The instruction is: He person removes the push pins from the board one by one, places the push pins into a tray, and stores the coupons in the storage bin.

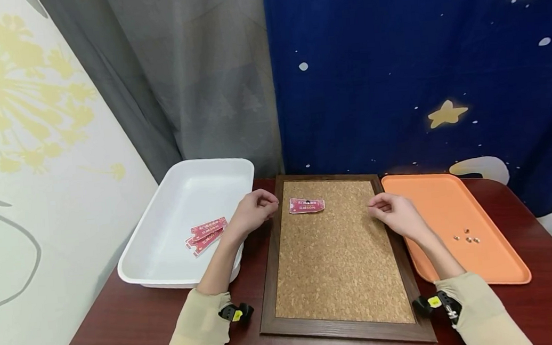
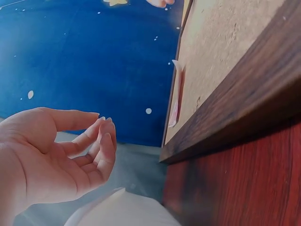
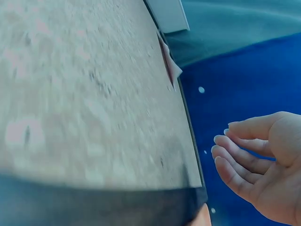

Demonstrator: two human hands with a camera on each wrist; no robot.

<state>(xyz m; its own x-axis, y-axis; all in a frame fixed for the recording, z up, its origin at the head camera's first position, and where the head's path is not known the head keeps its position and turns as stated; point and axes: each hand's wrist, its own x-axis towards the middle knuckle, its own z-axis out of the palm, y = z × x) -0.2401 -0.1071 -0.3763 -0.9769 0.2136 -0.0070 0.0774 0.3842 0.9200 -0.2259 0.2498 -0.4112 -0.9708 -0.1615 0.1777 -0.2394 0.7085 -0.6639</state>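
A red-and-white paper coupon [image 1: 305,207] lies at the upper left of the wood-framed corkboard [image 1: 340,264], with a small dark spot at its top edge. Both wrist views show its edges curling off the cork. My left hand [image 1: 255,212] hovers by the board's left frame, fingers loosely bent and thumb near the fingertips; nothing shows between them in the left wrist view. Over the board's right side is my right hand [image 1: 396,215], its fingers loosely curved and holding nothing. More red coupons [image 1: 206,231] overlap in the white plastic tub [image 1: 159,255], partly behind the left forearm.
On the orange tray [image 1: 431,199] to the right lie several small shiny pieces [image 1: 468,239] resembling thumbtacks. The tub and tray flank the board on a dark red wooden table [image 1: 124,333]. Grey and star-printed blue curtains [image 1: 384,68] hang behind.
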